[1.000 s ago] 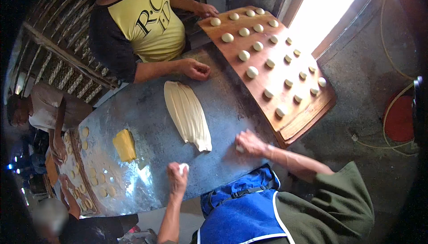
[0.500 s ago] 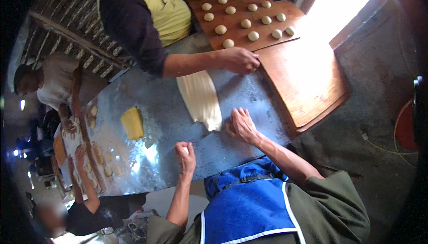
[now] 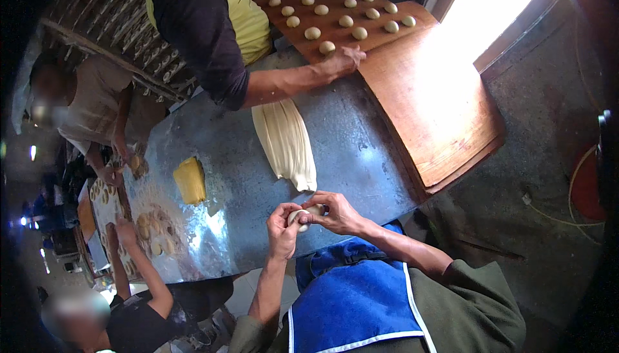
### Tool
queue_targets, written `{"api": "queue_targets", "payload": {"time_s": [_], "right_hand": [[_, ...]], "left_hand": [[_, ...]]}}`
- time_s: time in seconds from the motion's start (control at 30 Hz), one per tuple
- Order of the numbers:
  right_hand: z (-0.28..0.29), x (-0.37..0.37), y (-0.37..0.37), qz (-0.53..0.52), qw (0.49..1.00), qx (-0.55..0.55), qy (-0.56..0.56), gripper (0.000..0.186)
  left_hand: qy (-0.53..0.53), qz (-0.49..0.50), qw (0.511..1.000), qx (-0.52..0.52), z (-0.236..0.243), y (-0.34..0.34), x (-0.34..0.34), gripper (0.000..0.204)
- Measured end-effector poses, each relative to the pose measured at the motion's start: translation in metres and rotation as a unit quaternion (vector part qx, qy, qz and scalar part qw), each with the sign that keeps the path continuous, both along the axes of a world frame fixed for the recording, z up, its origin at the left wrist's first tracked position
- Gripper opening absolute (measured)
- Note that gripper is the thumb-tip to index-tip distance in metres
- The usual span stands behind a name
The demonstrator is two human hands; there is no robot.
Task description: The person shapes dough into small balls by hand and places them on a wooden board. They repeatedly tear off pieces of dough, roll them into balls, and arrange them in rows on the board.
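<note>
My left hand (image 3: pixel 282 230) and my right hand (image 3: pixel 335 214) meet near the table's front edge, their fingers gripping a small pale piece of dough (image 3: pixel 301 225) between them. Just beyond them a long, ridged sheet of pale dough (image 3: pixel 282 145) lies on the worn metal table (image 3: pixel 348 159). A yellow folded slab (image 3: pixel 189 180) lies to its left. At back right, a wooden board with rows of round dough balls (image 3: pixel 335 18) lies beside bare stacked boards (image 3: pixel 419 121).
A co-worker in yellow and dark sleeves (image 3: pixel 206 43) leans over the back, a hand (image 3: pixel 343 61) at the dough-ball board. Two others work at the left (image 3: pixel 97 95) (image 3: pixel 142 301) beside flat dough rounds (image 3: pixel 155 234). A bright doorway (image 3: pixel 483 11) is at right.
My hands, earlier apart, have come together around the dough. The board of dough balls has shifted away toward the back, exposing the boards beneath. The yellow-shirted co-worker's arm has reached rightward toward it.
</note>
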State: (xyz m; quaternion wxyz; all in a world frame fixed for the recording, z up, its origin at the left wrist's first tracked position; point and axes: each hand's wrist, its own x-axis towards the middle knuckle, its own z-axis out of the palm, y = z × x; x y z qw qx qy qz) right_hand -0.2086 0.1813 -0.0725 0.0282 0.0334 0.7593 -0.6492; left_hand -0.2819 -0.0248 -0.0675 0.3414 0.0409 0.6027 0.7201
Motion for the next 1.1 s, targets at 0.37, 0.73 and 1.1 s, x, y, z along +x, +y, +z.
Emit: {"api": "queue_targets", "payload": {"time_s": [0.37,0.73,1.1], "right_hand": [[-0.033,0.077,0.080,0.102,0.988,-0.111,-0.038,0.042],[-0.053,-0.001,0.022,0.001,0.929,0.355,0.108,0.050],[-0.066,0.013,0.038,0.039,0.933,0.350,0.078,0.051]], "left_hand": [[0.490,-0.066,0.801,-0.337,-0.035,-0.071,-0.011,0.024],[0.489,0.058,0.831,-0.257,-0.069,-0.009,-0.012,0.025],[0.502,0.057,0.826,-0.250,-0.071,-0.017,-0.018,0.027]]}}
